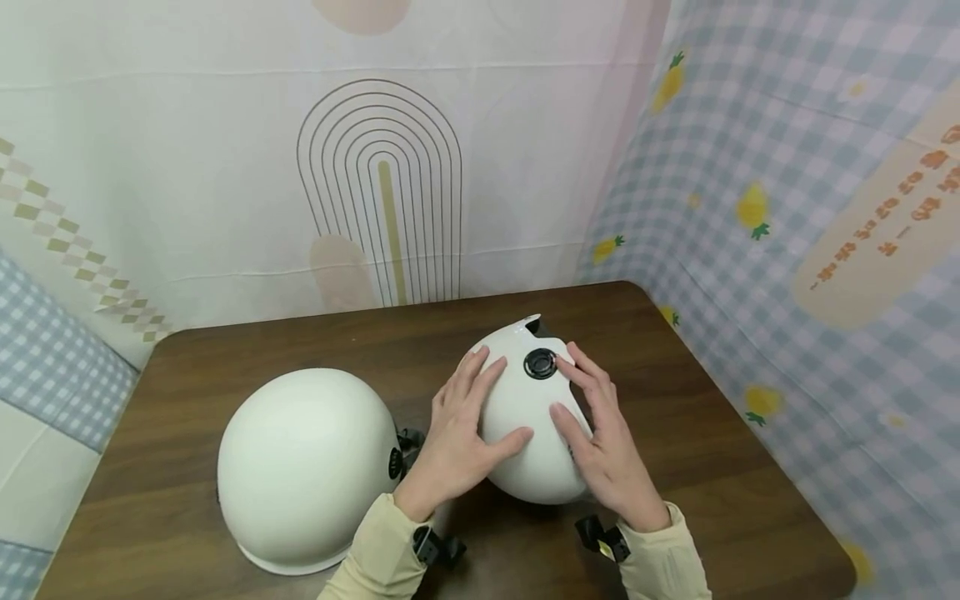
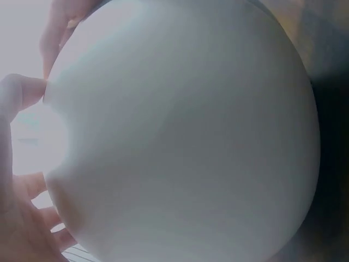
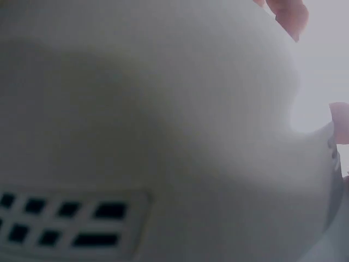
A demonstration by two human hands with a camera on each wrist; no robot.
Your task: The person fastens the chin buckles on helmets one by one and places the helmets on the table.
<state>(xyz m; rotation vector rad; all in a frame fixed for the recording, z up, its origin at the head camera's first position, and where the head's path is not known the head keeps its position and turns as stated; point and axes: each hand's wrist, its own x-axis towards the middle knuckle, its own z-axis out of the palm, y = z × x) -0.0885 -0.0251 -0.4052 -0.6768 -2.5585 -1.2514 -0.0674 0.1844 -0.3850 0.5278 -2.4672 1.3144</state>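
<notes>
A smooth white helmet [image 1: 517, 421] lies turned on its side on the table, a round black knob [image 1: 541, 363] facing up. My left hand [image 1: 467, 425] rests on its left part, fingers spread over the shell and thumb lying across it. From the other side, my right hand [image 1: 600, 442] touches the same helmet, one fingertip at the rim of the knob and the thumb on the shell. The white shell [image 2: 185, 136] fills the left wrist view. In the right wrist view, a grille of dark slots [image 3: 68, 218] shows on the shell.
A larger white helmet [image 1: 303, 467] stands dome up on the left, close to my left forearm. Both stand on a dark wooden table [image 1: 712, 467]. Printed cloth [image 1: 225, 167] hangs behind the table and a checked cloth [image 1: 750, 167] along its right side.
</notes>
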